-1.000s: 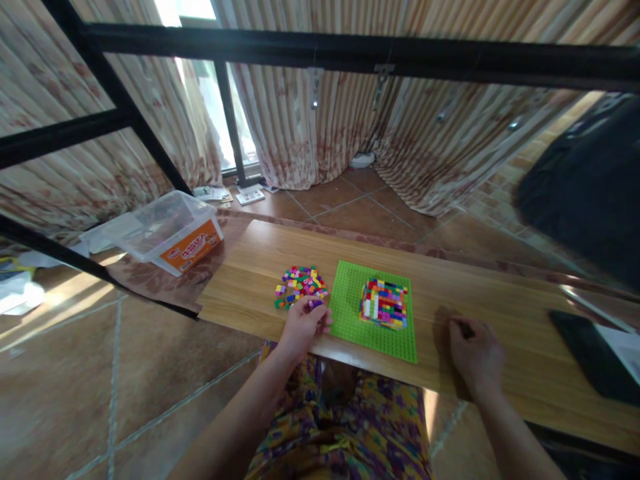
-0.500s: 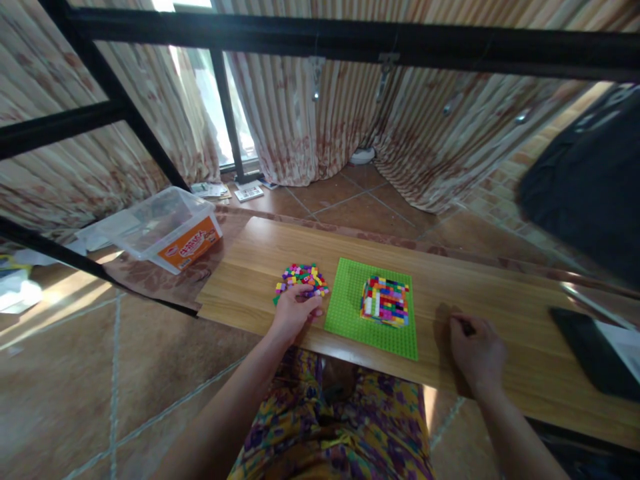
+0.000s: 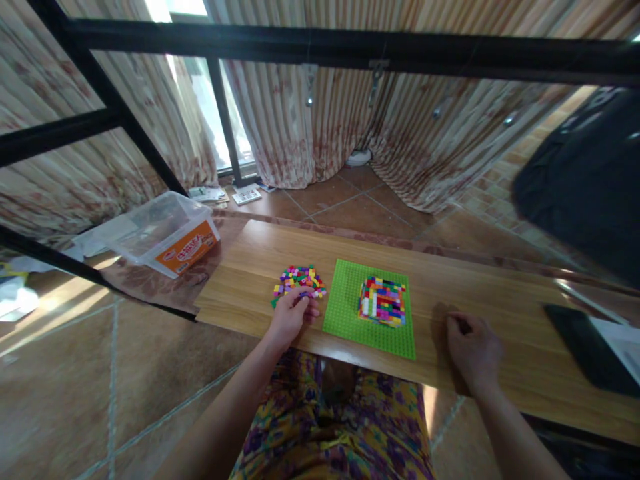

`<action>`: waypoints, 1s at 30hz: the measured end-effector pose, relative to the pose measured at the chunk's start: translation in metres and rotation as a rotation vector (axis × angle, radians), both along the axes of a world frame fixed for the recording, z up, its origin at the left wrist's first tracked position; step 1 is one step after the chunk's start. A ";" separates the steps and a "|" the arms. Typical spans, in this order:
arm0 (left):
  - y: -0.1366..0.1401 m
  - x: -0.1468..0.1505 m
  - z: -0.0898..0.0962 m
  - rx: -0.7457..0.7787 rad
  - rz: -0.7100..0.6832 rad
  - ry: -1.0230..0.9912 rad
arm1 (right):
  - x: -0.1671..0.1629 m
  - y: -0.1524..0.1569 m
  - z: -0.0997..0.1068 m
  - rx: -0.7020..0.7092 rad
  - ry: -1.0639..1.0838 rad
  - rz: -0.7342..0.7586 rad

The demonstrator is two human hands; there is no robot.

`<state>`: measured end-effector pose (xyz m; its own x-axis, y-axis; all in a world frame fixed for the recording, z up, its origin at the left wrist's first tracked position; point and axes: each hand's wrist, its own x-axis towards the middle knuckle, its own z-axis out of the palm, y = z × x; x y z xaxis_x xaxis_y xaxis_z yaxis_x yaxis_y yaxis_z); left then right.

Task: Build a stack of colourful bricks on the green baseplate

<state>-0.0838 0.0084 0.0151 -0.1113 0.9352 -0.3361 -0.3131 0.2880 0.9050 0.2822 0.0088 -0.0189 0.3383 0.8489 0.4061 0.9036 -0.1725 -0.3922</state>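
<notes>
My left hand (image 3: 291, 312) is over the near side of a loose pile of small coloured toy bricks (image 3: 299, 275). Its fingers are bent but apart, with a gap between thumb and index finger, and no brick shows in its grasp. Just right of the pile lies a green studded baseplate (image 3: 343, 300). On it stands a blocky, multicoloured brick structure (image 3: 383, 301), toward the plate's right side. My right hand (image 3: 475, 347) rests on the table, right of the baseplate, its fingers curled closed. Whatever may be inside that hand is hidden.
The wooden table (image 3: 240, 267) stretches across the view. A dark flat object (image 3: 583, 347) with white paper lies at its right end. On the floor to the left sits a clear plastic box (image 3: 173, 223) with an orange label. Black metal bars (image 3: 300, 47) cross in front of curtains.
My left thumb has drawn back a little over the brick pile and the fingers have shifted slightly. My right hand stays curled in place. The whole view has shifted slightly.
</notes>
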 end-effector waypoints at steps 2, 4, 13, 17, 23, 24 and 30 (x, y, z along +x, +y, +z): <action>0.001 0.000 -0.001 0.002 0.005 0.007 | 0.000 0.000 0.000 -0.002 0.001 -0.001; 0.002 0.001 -0.001 -0.003 0.001 0.025 | 0.000 0.000 0.000 -0.003 0.008 -0.011; 0.006 0.007 -0.001 -0.074 -0.034 0.121 | 0.002 0.000 -0.001 -0.027 0.004 -0.027; 0.007 0.007 0.000 -0.084 -0.050 0.156 | 0.002 0.000 -0.001 -0.025 0.005 -0.022; 0.006 0.005 -0.005 -0.043 -0.075 0.165 | 0.003 0.001 -0.002 -0.010 0.006 -0.008; 0.005 0.005 -0.006 -0.037 -0.069 0.166 | 0.003 0.001 -0.003 -0.008 0.009 -0.008; 0.003 0.005 -0.009 -0.013 -0.073 0.185 | 0.003 0.001 -0.003 -0.009 0.018 -0.009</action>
<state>-0.0791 0.0115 0.0060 -0.1047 0.9387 -0.3284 -0.1199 0.3159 0.9412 0.2850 0.0097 -0.0219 0.3529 0.8496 0.3919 0.8947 -0.1839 -0.4071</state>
